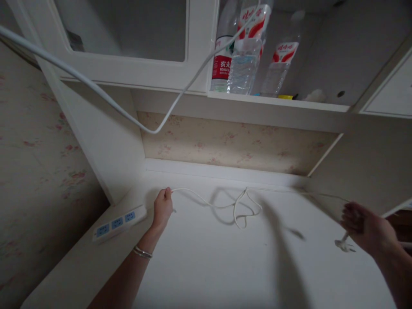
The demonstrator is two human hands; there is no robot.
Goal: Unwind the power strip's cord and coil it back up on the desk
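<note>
Gripping thin cord [222,208]: both hands [162,209] [365,225] | power strip [117,222] beside left hand | thick cable [153,131] crossing before bottles [245,71]

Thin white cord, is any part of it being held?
Yes, the thin white cord is: the left hand grips it near the power strip, the right hand near the plug.

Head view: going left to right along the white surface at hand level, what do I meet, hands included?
Power strip → left hand → loops of the white cord → right hand.
</note>
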